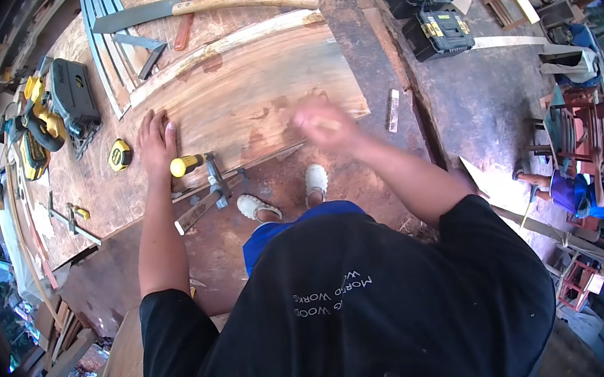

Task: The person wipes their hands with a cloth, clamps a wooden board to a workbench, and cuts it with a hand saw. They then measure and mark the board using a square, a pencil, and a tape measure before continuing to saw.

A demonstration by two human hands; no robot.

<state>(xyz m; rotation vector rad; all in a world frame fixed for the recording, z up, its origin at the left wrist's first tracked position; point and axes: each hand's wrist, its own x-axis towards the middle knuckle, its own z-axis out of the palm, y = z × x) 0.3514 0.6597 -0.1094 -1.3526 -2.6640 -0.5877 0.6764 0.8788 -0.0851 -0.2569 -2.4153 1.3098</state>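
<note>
A wide wooden board (260, 81) with wavy grain lies on the worktable, a rough pale edge along its far side. My left hand (156, 142) rests flat at the board's left end, fingers stretched out. Above the board's right part, my right hand (324, 122) is blurred by motion. Its fingers look curled, perhaps round something small and pale that I cannot make out. Between my arms, a bar clamp (216, 183) with a yellow handle (187, 164) sits at the board's near edge. A yellow tape measure (119, 155) lies just left of my left hand.
A handsaw (243, 1) lies beyond the board, near a square (145, 50). Yellow-black power tools (42, 129) and a dark case (73, 91) stand at left. Another clamp (71, 218) lies nearer. Toolboxes (437, 30) stand at right, where another person (586, 193) is visible.
</note>
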